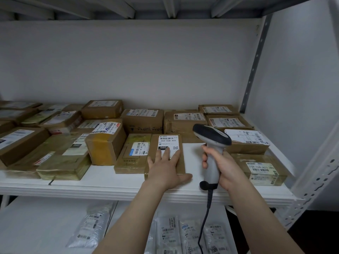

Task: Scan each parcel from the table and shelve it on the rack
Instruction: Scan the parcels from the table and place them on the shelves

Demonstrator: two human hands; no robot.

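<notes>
We face the white metal rack (311, 182), whose middle shelf board (110, 186) runs across the centre of the frame. It carries brown cardboard parcels (143, 120) packed from the left edge to the upright (255, 66) at right. The parcel in hand, a flat carton (155, 143), lies at the front of that board in the centre of the frame. It touches a thin taped box (134, 153) on its left and has bare board to its right. Our left hand (166, 169) lies flat on it, fingers straight over the lower part of its label (168, 141), thumb out on the board, gripping nothing. Our right hand (222, 167), just right of centre, is wrapped round the handle of the barcode scanner (211, 138), whose head is raised over the bare board. We judge the step to be seating this carton in its row. To do it well, we would press evenly with the palm and slide it straight back, square with its neighbour and label up, without nudging the boxes behind. We would hold the scanner high and keep its cable (205, 217), which hangs past the shelf's front edge, from snagging. We count one rack and close to twenty cardboard parcels; the stacked ones at left blur, so that count is not firm. At the bottom of the frame lie at least four plastic mailer bags (167, 233). There are two hands, one scanner and one cable.
</notes>
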